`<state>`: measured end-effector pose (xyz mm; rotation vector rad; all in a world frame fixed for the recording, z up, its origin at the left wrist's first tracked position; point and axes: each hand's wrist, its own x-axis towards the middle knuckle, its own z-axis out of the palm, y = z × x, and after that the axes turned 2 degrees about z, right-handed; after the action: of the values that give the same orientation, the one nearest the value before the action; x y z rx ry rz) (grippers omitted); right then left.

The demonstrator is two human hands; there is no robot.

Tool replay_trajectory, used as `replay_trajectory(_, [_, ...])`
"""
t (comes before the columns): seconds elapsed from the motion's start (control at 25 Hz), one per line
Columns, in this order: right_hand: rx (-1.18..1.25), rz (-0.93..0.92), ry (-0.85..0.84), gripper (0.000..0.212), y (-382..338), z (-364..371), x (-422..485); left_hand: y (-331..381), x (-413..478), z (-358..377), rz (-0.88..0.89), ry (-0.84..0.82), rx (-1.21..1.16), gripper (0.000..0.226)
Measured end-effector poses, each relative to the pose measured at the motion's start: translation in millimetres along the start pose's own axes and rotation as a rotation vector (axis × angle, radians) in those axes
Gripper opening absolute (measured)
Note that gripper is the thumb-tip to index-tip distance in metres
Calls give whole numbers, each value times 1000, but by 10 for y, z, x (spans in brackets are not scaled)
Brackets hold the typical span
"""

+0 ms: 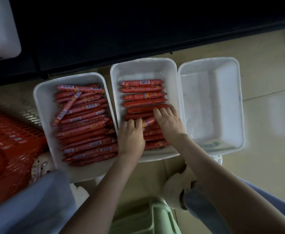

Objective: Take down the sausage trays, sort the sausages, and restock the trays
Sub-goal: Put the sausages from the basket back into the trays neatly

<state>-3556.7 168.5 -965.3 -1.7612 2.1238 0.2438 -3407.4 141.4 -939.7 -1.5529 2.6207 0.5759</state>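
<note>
"Sausages, the thick ones in red plastic skin [143,89], lay in rows in the middle white rectangular plastic tray [143,68], which stood on the pale tiled floor [265,115]. Both hands were inside it."

"State of the hands?"

"Right hand [169,121]: fingers straight & spread, flat on the rows, nothing held. Left hand [131,134]: fingers bent down at the end of one tilted sausage [149,121] w/ a yellow label. If they gripped it or only touched it, I could not tell."

"What could go wrong, in your opinion?"

"Prob. three things. The skins looked smooth and the shape was round, so a push from the flat hand could roll the neat far rows out of line. The tilted sausage lay across others, and if pressed down it could wedge btw. them. Also the left white plastic tray [42,102] stood just beside, full of thin red sausages [84,119], some crosswise on top. A careless reach could mix the two sizes."

"And the third tray?"

"The right white plastic tray [211,107] held no sausages and stood just beside the middle one."
</note>
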Motion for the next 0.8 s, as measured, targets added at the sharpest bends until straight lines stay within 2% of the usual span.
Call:
replay_trajectory(0.12, [66, 12, -49, 66, 45, 35, 18, -124, 133, -248, -55, 79, 54, 31])
replay_trajectory(0.2, [13, -7, -82, 63, 24, 48, 10, -266, 184, -325, -42, 137, 112, 37])
replay_trajectory(0.32, [-63, -187, -94, 51, -38, 114, -148, -490, 184, -318, -21, 198, 80, 39])
replay_trajectory(0.4, [-91, -290, -86, 56, -34, 197, -339, -507, 214, -281, 38, 217, 65, 40])
replay_trajectory(0.48, [-78, -274, -93, 65, 1, 182, -467, -359, 274, -185, 139, 217, 47, 34])
replay_trajectory(0.6, [-59, -279, -153, 70, 89, 151, -487, -47, 334, -49, 249, 55, 23, 33])
replay_trajectory(0.72, [-18, -296, -170, 61, 93, 162, -451, -24, 254, 114, 100, -299, -1, 37])
replay_trajectory(0.8, [-9, -307, -146, 46, 45, 169, -400, -88, 202, 179, 37, -343, -37, 38])
